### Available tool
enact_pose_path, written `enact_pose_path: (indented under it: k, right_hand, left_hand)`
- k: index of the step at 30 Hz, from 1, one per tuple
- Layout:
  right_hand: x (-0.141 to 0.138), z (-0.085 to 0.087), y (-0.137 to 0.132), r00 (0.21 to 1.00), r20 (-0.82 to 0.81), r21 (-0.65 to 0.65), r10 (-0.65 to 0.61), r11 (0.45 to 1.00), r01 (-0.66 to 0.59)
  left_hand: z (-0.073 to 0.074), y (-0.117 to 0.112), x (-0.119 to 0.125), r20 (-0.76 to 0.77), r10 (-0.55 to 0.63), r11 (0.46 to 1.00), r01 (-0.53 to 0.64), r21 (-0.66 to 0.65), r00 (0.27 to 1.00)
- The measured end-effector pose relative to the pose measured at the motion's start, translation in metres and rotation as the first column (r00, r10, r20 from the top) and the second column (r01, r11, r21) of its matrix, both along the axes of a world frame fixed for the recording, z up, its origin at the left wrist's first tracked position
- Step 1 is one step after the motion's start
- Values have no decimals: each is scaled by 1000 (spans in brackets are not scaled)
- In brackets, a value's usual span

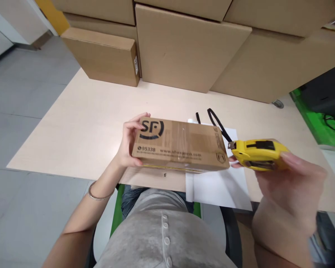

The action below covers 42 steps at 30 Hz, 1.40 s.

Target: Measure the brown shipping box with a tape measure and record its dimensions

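Observation:
My left hand (127, 143) grips the left end of a small brown cardboard box (181, 143), thumb below and fingers over the top corner. The box is held up over the table, its face with black SF print and clear tape turned toward me. In my right hand (290, 175) is a yellow tape measure (258, 154), its metal end hook at the box's right edge. I cannot tell whether the hook touches the box. A black wrist strap (219, 123) loops from the tape measure.
Large cardboard boxes (184, 48) stand along the table's far side, with a flatter carton (106, 56) at the left. White paper (220, 190) lies on the pale table (72, 130). A black pen-like object (198, 118) is behind the box. A green crate (307, 119) stands at the right.

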State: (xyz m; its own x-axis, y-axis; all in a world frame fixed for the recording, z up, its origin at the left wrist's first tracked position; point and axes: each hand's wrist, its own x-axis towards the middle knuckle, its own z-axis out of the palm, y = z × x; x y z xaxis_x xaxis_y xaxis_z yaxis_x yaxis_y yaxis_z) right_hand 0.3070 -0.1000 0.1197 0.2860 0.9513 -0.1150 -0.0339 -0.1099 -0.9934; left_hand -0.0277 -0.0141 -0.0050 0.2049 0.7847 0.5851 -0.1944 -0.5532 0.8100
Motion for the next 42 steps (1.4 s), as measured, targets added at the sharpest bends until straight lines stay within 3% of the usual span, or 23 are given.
enact_pose_path:
  k: [3, 5, 8, 10, 11, 15, 17, 19, 22, 26, 31, 35, 38, 42]
  right_hand:
    - [-1, 6, -3, 992, 112, 92, -63, 994, 53]
    - [-9, 12, 6, 985, 166, 189, -51, 982, 19]
    - [-33, 21, 37, 936, 285, 210, 207, 939, -271]
    - [-58, 28, 62, 825, 363, 154, 433, 845, -512]
    - [-72, 30, 74, 738, 409, 133, 537, 765, -630]
    - [-124, 36, 104, 432, 545, 29, 718, 499, -866]
    - [-141, 36, 108, 348, 581, -6, 736, 431, -902]
    - [-149, 37, 107, 317, 599, -20, 735, 410, -912]
    - [-143, 41, 103, 334, 614, -33, 715, 446, -894]
    - [-107, 46, 93, 421, 630, -64, 653, 584, -809]
    - [-22, 33, 69, 630, 629, 26, 455, 798, -602]
    - [39, 8, 52, 831, 464, 91, 306, 917, -389]
    - [56, -9, 45, 906, 360, 79, 222, 961, -267]
    - [50, -21, 43, 923, 304, 97, 237, 956, -277]
  left_hand:
    - [4, -9, 2, -58, -37, 999, 37, 2, 998]
    - [6, -12, 0, -72, -27, 1000, 27, -3, 997]
    - [8, -13, -4, -102, 12, 1000, -14, -15, 995]
    - [9, -12, -6, -120, 28, 999, -32, -34, 992]
    - [8, -11, -7, -127, 31, 998, -37, -42, 991]
    - [3, -8, -11, -123, -10, 998, 1, -70, 992]
    - [-2, -8, -13, -122, -30, 993, 15, -117, 992]
    - [-7, -8, -13, -133, -24, 990, 5, -142, 991]
    - [-13, -8, -11, -155, 17, 993, -35, -111, 988]
    - [-15, -6, -9, -141, 65, 997, -59, 48, 988]
    - [-14, 2, -10, -184, 145, 956, -89, 281, 972]
    - [-18, 7, -12, -182, 176, 927, -101, 361, 967]
    - [-20, 8, -14, -180, 163, 932, -92, 350, 970]
    - [-20, 5, -17, -176, 143, 951, -86, 297, 974]
